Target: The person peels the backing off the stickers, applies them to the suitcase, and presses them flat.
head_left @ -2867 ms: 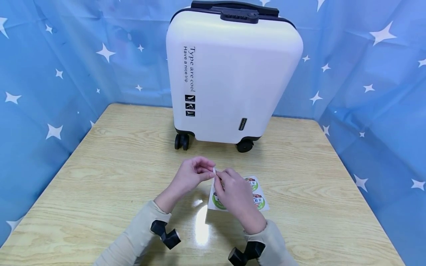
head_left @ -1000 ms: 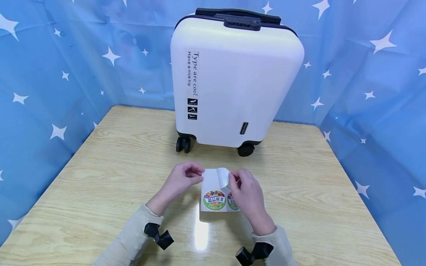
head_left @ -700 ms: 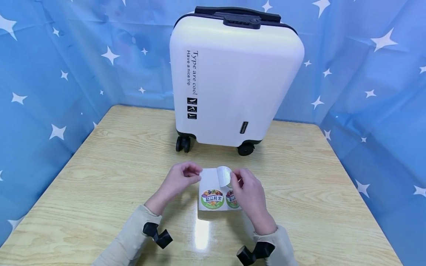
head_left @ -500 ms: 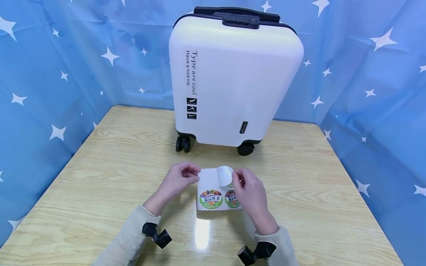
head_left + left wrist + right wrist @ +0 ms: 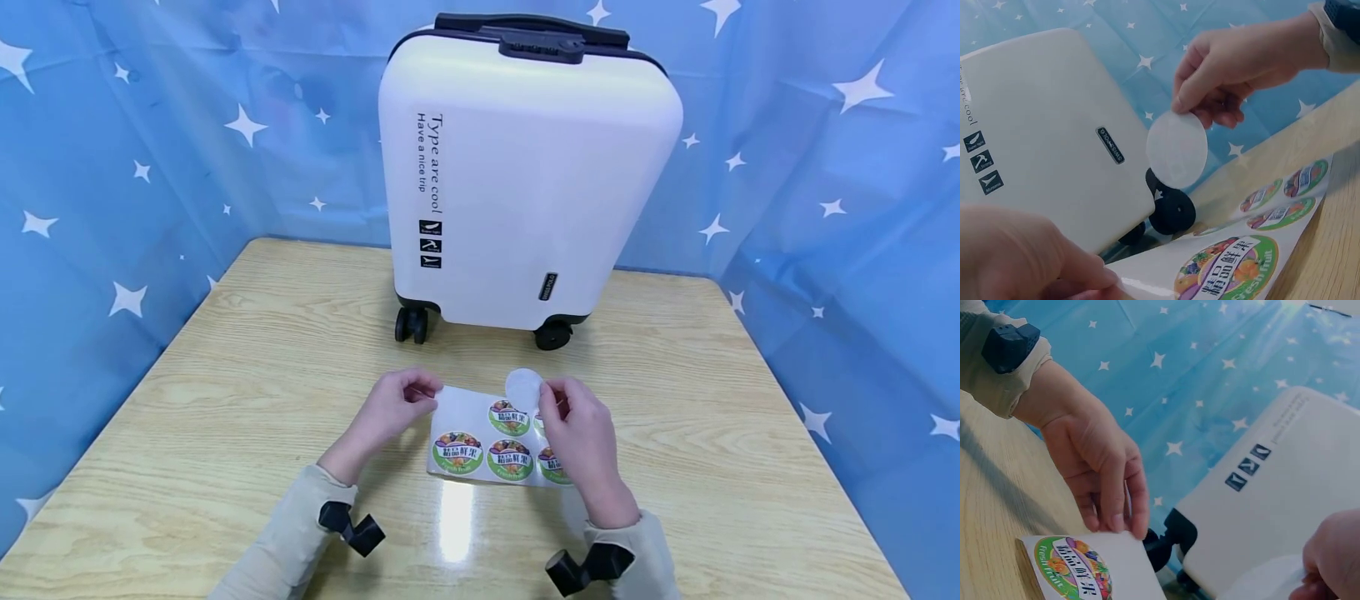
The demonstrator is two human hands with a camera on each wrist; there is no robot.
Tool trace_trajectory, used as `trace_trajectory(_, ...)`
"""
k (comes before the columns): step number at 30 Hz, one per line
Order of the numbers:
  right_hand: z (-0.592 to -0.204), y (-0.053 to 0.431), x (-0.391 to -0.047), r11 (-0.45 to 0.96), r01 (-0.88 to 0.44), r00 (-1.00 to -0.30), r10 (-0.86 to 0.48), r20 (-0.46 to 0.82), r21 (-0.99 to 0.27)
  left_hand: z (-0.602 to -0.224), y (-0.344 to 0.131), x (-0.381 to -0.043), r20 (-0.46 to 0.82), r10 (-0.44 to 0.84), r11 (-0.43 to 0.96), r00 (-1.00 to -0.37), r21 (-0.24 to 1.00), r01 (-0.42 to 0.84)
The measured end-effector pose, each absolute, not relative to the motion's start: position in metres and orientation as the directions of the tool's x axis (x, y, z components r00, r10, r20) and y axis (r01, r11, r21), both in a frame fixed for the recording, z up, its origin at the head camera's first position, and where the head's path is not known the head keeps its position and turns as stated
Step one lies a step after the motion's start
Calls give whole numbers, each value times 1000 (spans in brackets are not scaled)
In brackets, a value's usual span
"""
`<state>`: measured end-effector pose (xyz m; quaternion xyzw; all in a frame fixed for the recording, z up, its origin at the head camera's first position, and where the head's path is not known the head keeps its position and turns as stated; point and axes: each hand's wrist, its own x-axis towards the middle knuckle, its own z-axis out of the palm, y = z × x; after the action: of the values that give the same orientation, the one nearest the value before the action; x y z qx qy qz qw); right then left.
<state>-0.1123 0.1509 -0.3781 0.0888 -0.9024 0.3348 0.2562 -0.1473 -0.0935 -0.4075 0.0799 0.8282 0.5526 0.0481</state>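
My left hand (image 5: pixel 386 417) pinches the upper left corner of a white sticker sheet (image 5: pixel 462 411) between thumb and fingers. Several round "Fresh fruit" stickers in green and orange sit on that sheet, and its upper left area is blank white. Held by its edge in my right hand (image 5: pixel 587 433) is a single round sticker (image 5: pixel 1177 150), its plain white back showing in the left wrist view, up off the sheet. Part of the sheet's right side is hidden behind my right hand in the head view.
A white suitcase (image 5: pixel 525 183) with black wheels and a black handle stands on the wooden table (image 5: pixel 300 317) beyond my hands. Behind it hangs a blue curtain (image 5: pixel 300 117) with white stars.
My right hand has peeled the round sticker, which was curled up from the sheet, off it and moved slightly right. My left hand has shifted a little left with the sheet's corner.
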Motion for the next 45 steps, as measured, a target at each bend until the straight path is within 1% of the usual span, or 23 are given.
trace_trajectory(6, -377, 152, -114, 759, -322, -860, 16, 510, -566, -412, -97, -150, -9, 168, 422, -986, 904, 64)
trace_trajectory(12, -379, 153, -115, 757, -334, -852, 12, 523, -561, -413, -100, -152, -22, 181, 444, -983, 894, 62)
trace_trajectory(21, -375, 155, -118, 746, -382, -819, 1, 574, -546, -396, -95, -155, -24, 162, 466, -986, 883, 55)
trace_trajectory(28, -372, 154, -121, 752, -400, -808, -21, 588, -523, -384, -83, -157, 29, 193, 471, -981, 874, 119)
trace_trajectory(36, -371, 150, -124, 774, -445, -771, -74, 633, -451, -374, -72, -156, 98, 248, 416, -964, 888, 197)
trace_trajectory(42, -371, 144, -122, 778, -462, -768, -111, 631, -426, -366, -63, -153, 142, 291, 347, -946, 906, 242)
trace_trajectory(45, -372, 142, -122, 764, -501, -743, -139, 655, -407, -366, -60, -152, 148, 308, 321, -940, 914, 249)
